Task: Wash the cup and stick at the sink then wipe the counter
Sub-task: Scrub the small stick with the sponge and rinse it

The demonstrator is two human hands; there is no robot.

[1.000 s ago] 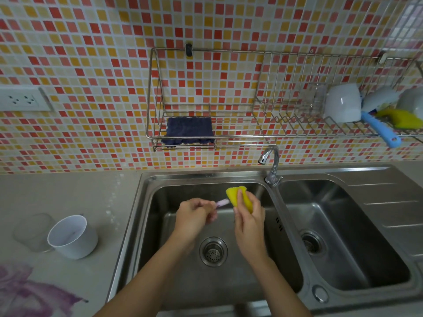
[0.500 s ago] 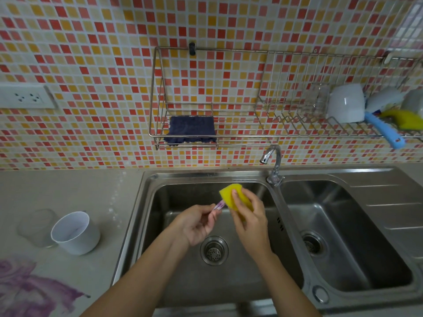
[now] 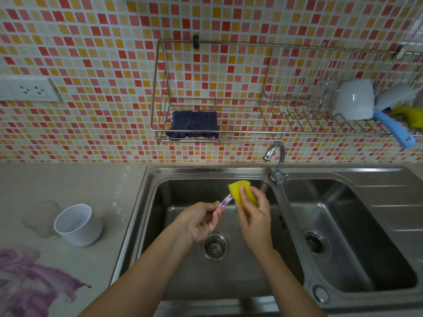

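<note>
The stick (image 3: 225,200) is being scrubbed over the left basin of the sink (image 3: 151,202). It is pinched at its near end by the fingertips of the left hand (image 3: 198,219), and its far end is hidden behind the sponge (image 3: 239,193), which is clamped between thumb and fingers of the right hand (image 3: 254,216). Purple staining is seen on the exposed part of the stick. No water is seen running from the tap (image 3: 275,156).

The step in hand is judged to be the washing of the stick; the cup (image 3: 79,224) has not yet been brought to the sink. It stands upright on the counter (image 3: 68,179) to the left of the basin, just beside a clear glass (image 3: 40,217), whether the two touch cannot be told. A purple smear (image 3: 29,275) is spread over the near left of the counter, so the wiping is also judged undone. A dark cloth (image 3: 193,124) lies in the wall rack (image 3: 229,131) above the sink.

For the next move, the stick would need to be drawn through the folded sponge or turned between the fingertips so that every side is reached, and a firm pinch is called for, since a thin wet stick is likely to slip toward the drain (image 3: 215,247). A rinse would then be needed, for which the tap would have to be opened by a freed hand. After that the cup is to be fetched.
</note>
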